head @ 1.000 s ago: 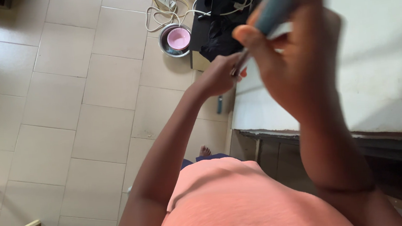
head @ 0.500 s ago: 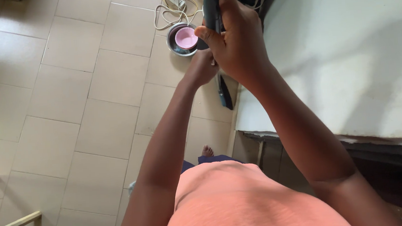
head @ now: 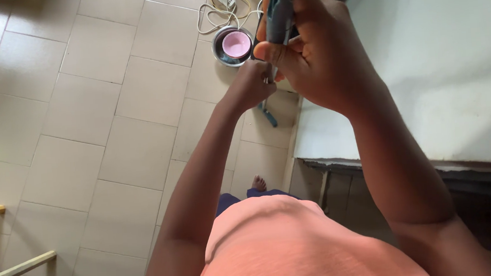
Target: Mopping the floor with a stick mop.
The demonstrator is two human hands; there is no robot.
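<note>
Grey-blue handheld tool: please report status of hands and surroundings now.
Right hand gripping grey-blue handheld tool. Left hand closed at its lower tip. Metal bowl with pink inside on floor beyond, apart.

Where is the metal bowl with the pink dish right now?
The metal bowl sits on the tiled floor at top centre, just beyond the left hand, beside a white cable.
</note>
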